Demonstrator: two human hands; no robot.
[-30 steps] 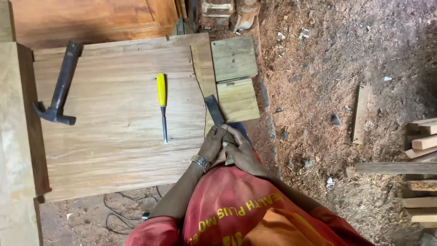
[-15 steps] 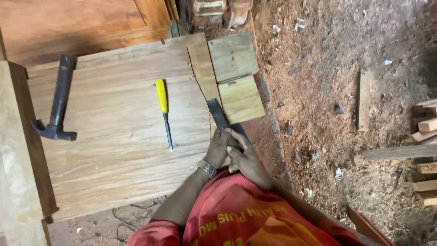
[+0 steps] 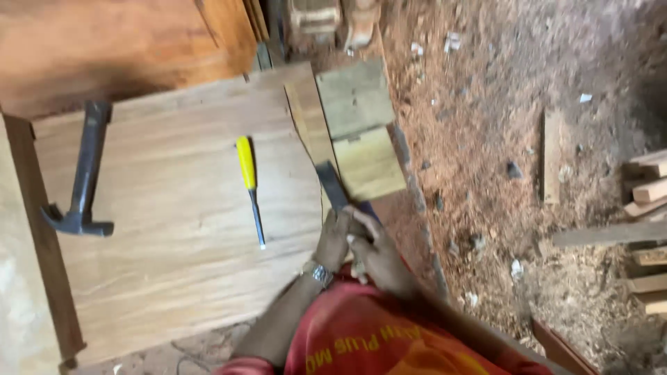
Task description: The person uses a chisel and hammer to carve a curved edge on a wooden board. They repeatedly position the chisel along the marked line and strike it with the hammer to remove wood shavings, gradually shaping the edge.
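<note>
Both hands are closed together around the handle end of a flat dark blade (image 3: 332,183), probably a chisel or a small saw; the motion blur keeps me from saying which. The left hand (image 3: 333,239), with a wristwatch (image 3: 321,273) on its wrist, wraps the tool from the panel side, and the right hand (image 3: 375,253) closes over it from the other side, fingers overlapping the left.

The blade sits at the right edge of the wide wooden panel (image 3: 174,208), where a narrow strip of wood (image 3: 306,118) runs along that edge, just beside two square wooden blocks (image 3: 361,132). Its long axis runs up and slightly leftward in the view, the tip pointing away from the person and the handle towards the body.

The step in hand looks like working the blade along or into the seam between panel and strip. Any further stroke would, I judge, call for keeping the blade in line with that seam and the two-handed hold firm.

A yellow-handled screwdriver (image 3: 249,182) lies on the surface well apart to the left, shaft pointing towards the person, and a claw hammer (image 3: 82,186) lies near the left edge. Neither is touched.
</note>
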